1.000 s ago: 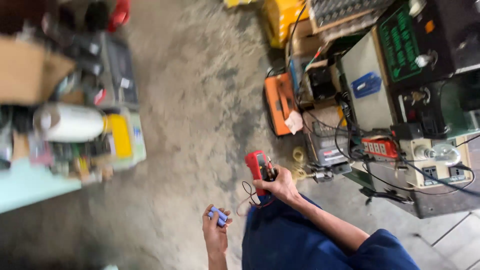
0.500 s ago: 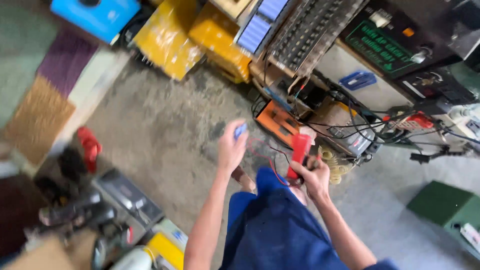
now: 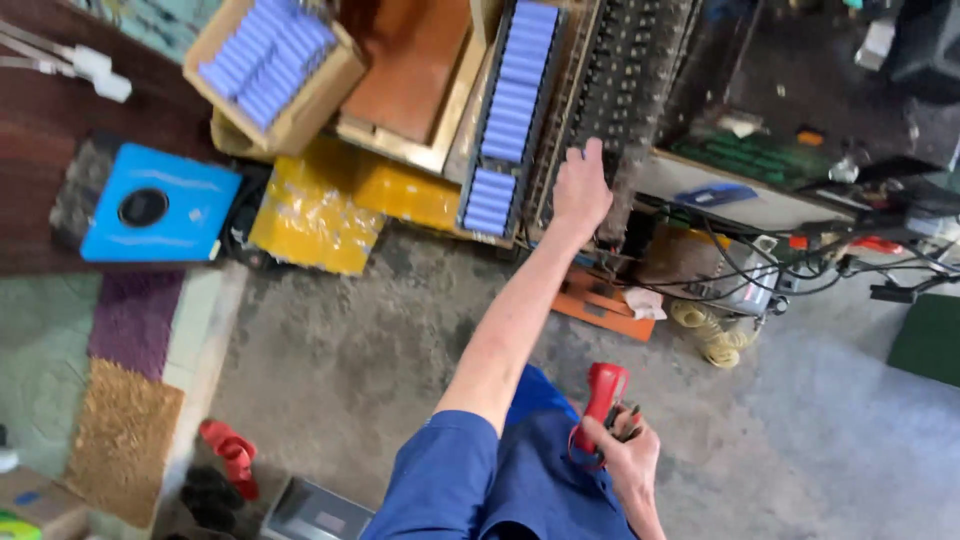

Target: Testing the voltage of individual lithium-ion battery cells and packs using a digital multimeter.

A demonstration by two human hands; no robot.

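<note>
My left hand (image 3: pixel 582 190) is stretched far forward, its back to the camera, at the edge of a black rack (image 3: pixel 628 80) and just right of a long tray of blue cylindrical cells (image 3: pixel 512 110). Whatever is in its fingers is hidden. My right hand (image 3: pixel 628 458) stays low by my blue-clad lap and grips a red hand-held meter (image 3: pixel 606 392) with dark leads bunched against the palm.
A cardboard box of blue cells (image 3: pixel 268 62) sits far left, a blue box unit (image 3: pixel 150 205) and yellow wrapped packs (image 3: pixel 312 215) below it. An orange device (image 3: pixel 600 302), tangled cables (image 3: pixel 800 272) and a green circuit board (image 3: pixel 765 160) lie right. Red sandals (image 3: pixel 230 455) rest on the concrete floor.
The view has swung toward the shelves. My left arm has reached forward and up to the rack; the small blue piece seen in it earlier is out of sight. The right hand keeps the red meter.
</note>
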